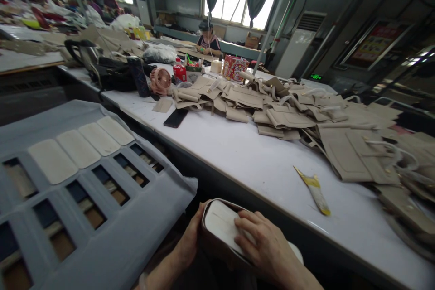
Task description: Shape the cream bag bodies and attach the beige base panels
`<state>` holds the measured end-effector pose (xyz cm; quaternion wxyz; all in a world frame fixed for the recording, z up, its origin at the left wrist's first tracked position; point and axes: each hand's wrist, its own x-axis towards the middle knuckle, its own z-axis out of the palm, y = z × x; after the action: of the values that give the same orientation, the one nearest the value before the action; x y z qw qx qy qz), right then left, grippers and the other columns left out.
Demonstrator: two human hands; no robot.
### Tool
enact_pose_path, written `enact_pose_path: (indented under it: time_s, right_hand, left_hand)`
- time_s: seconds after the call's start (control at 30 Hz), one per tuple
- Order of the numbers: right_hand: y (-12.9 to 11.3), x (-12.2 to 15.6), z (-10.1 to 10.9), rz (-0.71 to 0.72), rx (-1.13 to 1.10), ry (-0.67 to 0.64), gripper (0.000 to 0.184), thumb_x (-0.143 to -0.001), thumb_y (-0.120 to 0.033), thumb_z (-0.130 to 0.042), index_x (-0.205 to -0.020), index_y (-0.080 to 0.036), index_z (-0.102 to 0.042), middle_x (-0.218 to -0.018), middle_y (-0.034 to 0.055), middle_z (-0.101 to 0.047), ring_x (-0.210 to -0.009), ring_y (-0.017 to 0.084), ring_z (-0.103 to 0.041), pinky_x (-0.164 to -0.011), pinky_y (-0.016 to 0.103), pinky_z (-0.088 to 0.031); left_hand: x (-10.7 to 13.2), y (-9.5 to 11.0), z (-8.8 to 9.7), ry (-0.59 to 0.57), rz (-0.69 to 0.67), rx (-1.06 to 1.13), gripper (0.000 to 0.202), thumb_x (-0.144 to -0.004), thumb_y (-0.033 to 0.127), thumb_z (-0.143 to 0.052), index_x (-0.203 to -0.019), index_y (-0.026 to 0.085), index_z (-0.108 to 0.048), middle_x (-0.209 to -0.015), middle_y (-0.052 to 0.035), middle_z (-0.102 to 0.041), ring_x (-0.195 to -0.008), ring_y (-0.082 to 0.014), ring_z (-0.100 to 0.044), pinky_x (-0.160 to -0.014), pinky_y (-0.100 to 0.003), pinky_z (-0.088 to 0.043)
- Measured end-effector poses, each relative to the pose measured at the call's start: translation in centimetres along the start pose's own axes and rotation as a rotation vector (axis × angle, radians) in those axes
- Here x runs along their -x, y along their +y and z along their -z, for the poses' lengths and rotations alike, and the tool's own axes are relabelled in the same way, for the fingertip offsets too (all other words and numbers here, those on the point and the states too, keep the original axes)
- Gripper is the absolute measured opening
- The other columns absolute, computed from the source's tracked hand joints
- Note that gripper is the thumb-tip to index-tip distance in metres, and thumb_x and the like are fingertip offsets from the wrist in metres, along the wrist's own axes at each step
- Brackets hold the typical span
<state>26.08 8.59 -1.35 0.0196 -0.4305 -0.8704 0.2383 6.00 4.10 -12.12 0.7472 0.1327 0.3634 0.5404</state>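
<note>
The white bench [204, 149] is the largest thing and runs slantwise behind the hands. At the left lies the grey board [112, 244] with rows of slots, and along the far side of the bench spreads a heap of beige bags [285, 113]. In front of the near bench edge, low in the view, is the brown case [222, 250], and in its rim sits a white plate [219, 222]. The long axis of this plate goes from the upper left down to the lower right, toward the right forearm. The left hand [190, 238] holds the case at its left end, its grip closed around the side. The right hand [263, 240] is nearer to the middle of the plate: it lies over it, fingers bent and touching the top. Whether its grip also closes around the case I cannot tell, because the thumb is hidden. The underside of the case is in the dark, and the right hand covers much of the plate. Beyond the right wrist a white edge shows, but it is not clear if it belongs to the same plate.
</note>
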Motion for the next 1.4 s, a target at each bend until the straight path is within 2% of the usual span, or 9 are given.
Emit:
enact_pose_path:
  time_s: [0.17, 0.27, 0.4, 0.6, 0.73, 0.9, 1.13, 1.3, 1.4]
  right_hand:
    - [0.1, -0.4, -0.1, -0.076, -0.160, 0.053, 0.020, -0.081, -0.021, -0.064, -0.098, -0.030, -0.069, -0.117, -0.0018, -0.065, -0.100, 0.020, -0.060, -0.092, 0.037, -0.047]
    - [-0.5, -0.4, 0.1, -0.044, -0.109, 0.041, 0.017, -0.084, -0.030, -0.063, -0.101, -0.026, -0.066, -0.113, 0.0018, -0.065, -0.098, 0.023, -0.058, -0.090, 0.041, -0.047]
    - [-1.1, 0.1, 0.2, -0.026, -0.011, 0.026, 0.029, -0.081, -0.040, -0.066, -0.106, -0.025, -0.062, -0.113, 0.0031, -0.064, -0.097, 0.026, -0.055, -0.087, 0.043, -0.047]
    - [-0.6, 0.1, 0.7, 0.041, 0.035, -0.009, 0.030, -0.082, -0.037, -0.066, -0.110, -0.028, -0.060, -0.116, 0.0011, -0.064, -0.099, 0.024, -0.056, -0.085, 0.038, -0.048]
    - [-0.4, -0.2, 0.7, 0.026, 0.049, 0.001, 0.033, -0.075, -0.037, -0.071, -0.106, -0.028, -0.061, -0.116, -0.0005, -0.065, -0.097, 0.025, -0.056, -0.084, 0.038, -0.048]
    - [-0.3, -0.2, 0.3, 0.031, 0.080, 0.046, 0.056, -0.077, -0.041, -0.069, -0.130, -0.034, -0.053, -0.127, 0.0011, -0.061, -0.099, 0.026, -0.055, -0.082, 0.038, -0.047]
    - [0.3, -1.0, 0.2, 0.059, 0.072, 0.010, 0.054, -0.072, -0.042, -0.072, -0.124, -0.038, -0.060, -0.120, 0.0009, -0.060, -0.100, 0.024, -0.056, -0.084, 0.036, -0.046]
    - [0.3, -1.0, 0.0, 0.046, 0.059, 0.000, 0.058, -0.069, -0.046, -0.075, -0.124, -0.038, -0.059, -0.118, 0.0006, -0.059, -0.098, 0.023, -0.055, -0.082, 0.036, -0.046]
    - [-0.2, -0.8, -0.1, 0.030, 0.112, 0.000, 0.044, -0.079, -0.041, -0.067, -0.123, -0.038, -0.059, -0.116, 0.0021, -0.059, -0.096, 0.023, -0.055, -0.079, 0.036, -0.045]
  left_hand:
    - [-0.1, 0.2, -0.3, -0.010, -0.050, -0.006, 0.056, -0.092, 0.058, -0.048, -0.132, 0.020, -0.058, -0.126, -0.0068, -0.066, -0.120, -0.0289, -0.056, -0.107, -0.041, -0.037]
    - [-0.2, -0.1, -0.2, -0.040, -0.052, 0.008, 0.056, -0.093, 0.061, -0.044, -0.125, 0.019, -0.062, -0.125, -0.0084, -0.066, -0.120, -0.0297, -0.054, -0.106, -0.041, -0.038]
    - [-0.1, 0.1, 0.5, -0.075, -0.124, -0.070, 0.055, -0.093, 0.062, -0.043, -0.126, 0.021, -0.057, -0.126, -0.0083, -0.062, -0.124, -0.0293, -0.050, -0.105, -0.040, -0.037]
    - [-0.2, 1.9, 1.1, -0.200, -0.111, -0.279, 0.055, -0.085, 0.054, -0.060, -0.129, 0.022, -0.052, -0.123, -0.0075, -0.060, -0.118, -0.0305, -0.051, -0.095, -0.037, -0.040]
    - [-0.2, 2.4, 1.0, -0.213, -0.098, -0.289, 0.048, -0.086, 0.046, -0.057, -0.127, 0.022, -0.053, -0.120, -0.0066, -0.061, -0.114, -0.0282, -0.052, -0.094, -0.035, -0.040]
    - [-0.3, 2.5, 1.2, -0.204, -0.078, -0.288, 0.045, -0.088, 0.039, -0.052, -0.129, 0.021, -0.053, -0.121, -0.0069, -0.061, -0.113, -0.0270, -0.053, -0.092, -0.034, -0.041]
    - [-0.6, 2.7, 2.1, -0.257, -0.031, -0.303, 0.058, -0.080, 0.039, -0.060, -0.134, 0.021, -0.048, -0.131, -0.0077, -0.058, -0.119, -0.0285, -0.051, -0.095, -0.034, -0.041]
    - [-1.3, 3.1, 3.1, -0.353, 0.014, -0.312, 0.072, -0.072, 0.036, -0.067, -0.139, 0.024, -0.044, -0.141, -0.0086, -0.051, -0.127, -0.0338, -0.047, -0.104, -0.041, -0.036]
    - [-1.5, 3.4, 3.4, -0.381, 0.038, -0.316, 0.078, -0.070, 0.036, -0.069, -0.142, 0.023, -0.041, -0.142, -0.0103, -0.051, -0.130, -0.0360, -0.043, -0.105, -0.043, -0.035]
